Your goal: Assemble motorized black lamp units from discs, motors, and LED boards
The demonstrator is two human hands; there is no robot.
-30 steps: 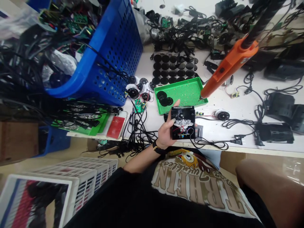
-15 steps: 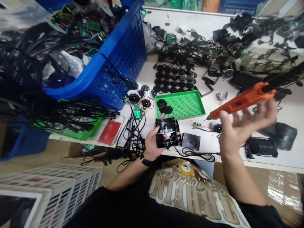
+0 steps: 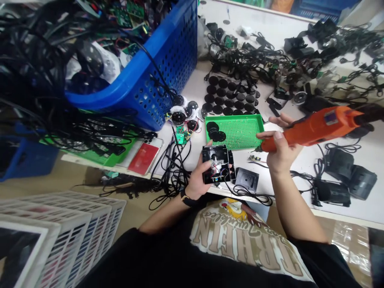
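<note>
My left hand (image 3: 198, 178) grips an opened black plastic housing (image 3: 216, 165) near the table's front edge. Inside it show a clear part and red and blue wires. My right hand (image 3: 283, 154) holds an orange electric screwdriver (image 3: 318, 127) by its front part, thumb on the near side and fingers behind. Its bit points left, just below the right end of a green perforated tray (image 3: 240, 132), apart from the housing. Black discs (image 3: 216, 132) lie in the tray's left end. A black square cover (image 3: 246, 179) rests right of the housing.
A blue basket (image 3: 168, 60), heaped with cables and circuit boards, stands at the left. Rows of black discs (image 3: 229, 96) lie behind the tray. Tangled cables (image 3: 249, 60) spread across the back. Black casings (image 3: 339, 164) sit at the right, and a red card (image 3: 144, 158) at the left edge.
My right hand has closed around the screwdriver's front part, having been spread open under it. The tool has come lower and nearer the tray. My left hand still holds the housing; the view has shifted.
</note>
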